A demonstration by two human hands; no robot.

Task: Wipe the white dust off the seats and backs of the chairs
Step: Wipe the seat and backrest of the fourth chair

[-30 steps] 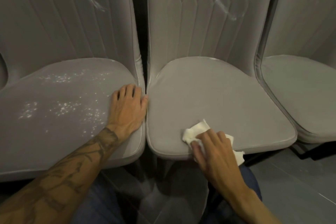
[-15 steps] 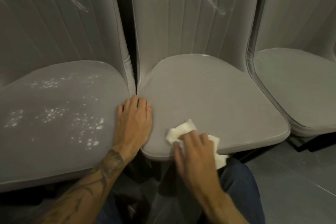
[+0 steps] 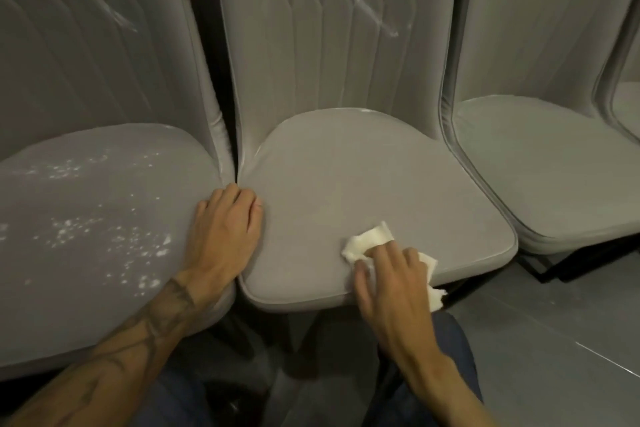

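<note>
Dust (image 3: 104, 236) lies in white specks over the left seat (image 3: 86, 288), just left of the middle seat (image 3: 363, 184). A white streak (image 3: 367, 7) crosses the chair back above the middle seat, and a second streak (image 3: 119, 17) marks the back up and to its left. The middle seat itself looks clean, so the step in hand seems to be a last pass along its front edge. The right hand (image 3: 391, 284) curls its fingers over a crumpled tissue (image 3: 367, 241) and presses it onto the front of the middle seat, right of centre. The left hand (image 3: 225, 232) lies flat and relaxed, holding nothing, on the left seat's edge where it meets the middle seat. The nearest specks sit just left of that hand, well apart from the tissue. Next, I judge, the tissue must go up to the white streak or across to the speckled seat, with the left hand lifted clear.
</note>
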